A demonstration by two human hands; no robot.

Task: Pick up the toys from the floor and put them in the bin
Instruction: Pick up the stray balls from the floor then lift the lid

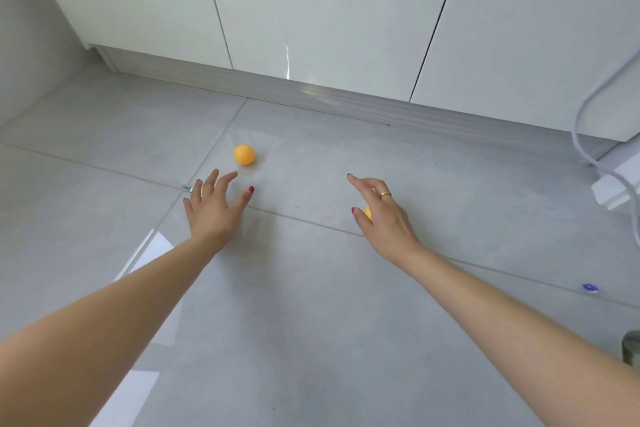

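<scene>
One orange ball (243, 155) lay on the floor (311, 288) just beyond her spread, empty left hand (211, 208); her right hand (379, 215) cupped a second ball (367, 212). No bin showed, so both remained undelivered.

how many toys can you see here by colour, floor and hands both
orange balls: 2, one on the floor, one held in the right hand
blue toys: 1, small, on the floor at right
pale blue bits: 1, by the left hand, too small to identify
total: 4
</scene>
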